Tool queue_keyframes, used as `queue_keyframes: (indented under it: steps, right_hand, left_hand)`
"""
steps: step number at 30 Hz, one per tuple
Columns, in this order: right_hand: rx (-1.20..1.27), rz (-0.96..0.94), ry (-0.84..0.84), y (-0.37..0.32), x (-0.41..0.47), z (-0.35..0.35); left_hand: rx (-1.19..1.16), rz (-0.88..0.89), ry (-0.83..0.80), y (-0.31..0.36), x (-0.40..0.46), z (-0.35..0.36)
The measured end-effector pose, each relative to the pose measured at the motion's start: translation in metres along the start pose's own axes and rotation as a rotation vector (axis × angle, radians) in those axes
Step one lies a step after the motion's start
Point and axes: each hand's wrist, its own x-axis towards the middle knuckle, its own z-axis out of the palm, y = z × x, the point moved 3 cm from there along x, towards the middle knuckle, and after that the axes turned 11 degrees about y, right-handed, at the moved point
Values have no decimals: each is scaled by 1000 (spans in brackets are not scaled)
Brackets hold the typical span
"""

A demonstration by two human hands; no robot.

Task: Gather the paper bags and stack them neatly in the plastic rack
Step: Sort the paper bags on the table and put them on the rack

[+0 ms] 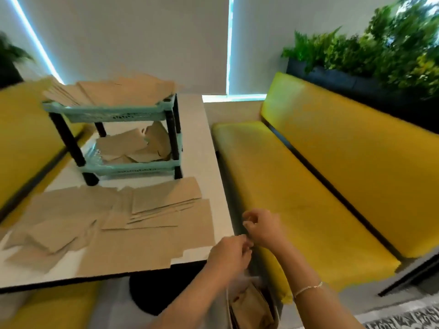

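- Flat brown paper bags (123, 224) strewn over near end of white table (202, 150); more on both shelves of teal plastic rack (114, 112) at far end.
- Left hand (229, 254) and right hand (261, 227) off table's near right corner, fingers curled together; grasp unclear through blur.
- Yellow padded bench (320, 186) at right.

Matt brown paper bags (114, 224) lie on the smooth white table (209, 162). Behind them, the plastic rack (114, 112) has pale teal latticed shelves and glossy black posts. Right of the table, the bench (308, 186) is smooth yellow upholstery with a slight sheen.
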Motion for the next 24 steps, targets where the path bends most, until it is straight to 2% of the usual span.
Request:
queue_keyframes:
  steps: [5, 9, 16, 19, 24]
  right_hand:
    - [15, 85, -107, -41, 18, 38]
    - [-34, 149, -202, -68, 30, 65]
    - [-103, 296, -254, -80, 53, 95]
    - [-99, 351, -301, -82, 66, 104]
    - [-190, 350, -407, -84, 78, 112]
  left_hand:
    - [29, -115, 233, -50, 16, -80]
    - [117, -187, 291, -93, 44, -117]
    - [204, -280, 220, -139, 101, -114]
    - [212, -260, 189, -154, 125, -108]
    - [262, -170, 17, -163, 144, -94]
